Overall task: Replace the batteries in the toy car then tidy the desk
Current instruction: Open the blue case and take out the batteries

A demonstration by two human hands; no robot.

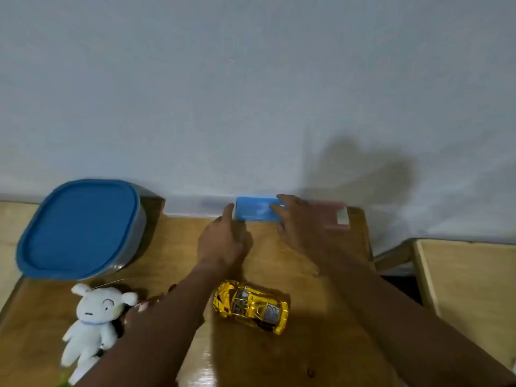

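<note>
- A wooden desk point(321, 344) fills the lower half of the frame, its far edge against a plain pale wall point(251, 93) that takes up the whole upper half.
- At lower right a second, lighter wooden surface point(469, 280) stands apart from the desk across a dark gap.
- One yellow toy car point(250, 306) lies on the desk at lower centre, between the two forearms, touched by neither.
- One blue box point(257, 209) sits at the desk's far edge by the wall, centre frame.
- One pink box point(335, 215) lies just right of it, blurred.
- One tub with a blue lid point(79, 229) stands at left; one white plush toy point(93, 322) lies below it.
- Left hand point(223, 241): thumb up against the blue box's left end, fingers curled; a grip cannot be told.
- Right hand point(304, 224): fingers spread flat over the blue box's right end, reaching onto the pink box; a grip cannot be told.
</note>
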